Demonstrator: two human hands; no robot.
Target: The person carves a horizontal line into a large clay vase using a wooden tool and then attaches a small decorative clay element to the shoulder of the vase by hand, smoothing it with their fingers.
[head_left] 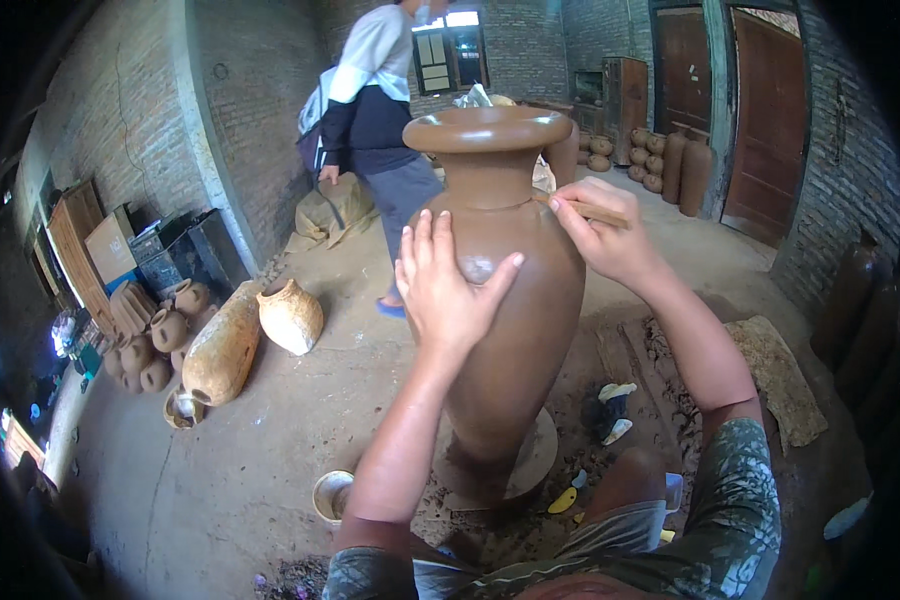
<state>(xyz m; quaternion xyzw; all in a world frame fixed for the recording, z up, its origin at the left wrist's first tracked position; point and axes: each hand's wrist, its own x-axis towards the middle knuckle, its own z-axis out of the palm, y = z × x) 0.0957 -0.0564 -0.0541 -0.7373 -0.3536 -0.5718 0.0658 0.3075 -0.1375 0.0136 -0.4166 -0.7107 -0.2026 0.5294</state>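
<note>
Left hand (445, 285) spread flat on tall brown clay vase (515, 330); right hand (605, 230) grip pinching wooden stick (595, 212) against vase shoulder.

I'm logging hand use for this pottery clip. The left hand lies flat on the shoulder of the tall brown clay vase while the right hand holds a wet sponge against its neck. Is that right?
Not quite. The right hand holds a thin wooden stick, not a sponge, with its tip at the neck of the vase. The left hand does lie flat on the shoulder. The head view shows this.
</note>
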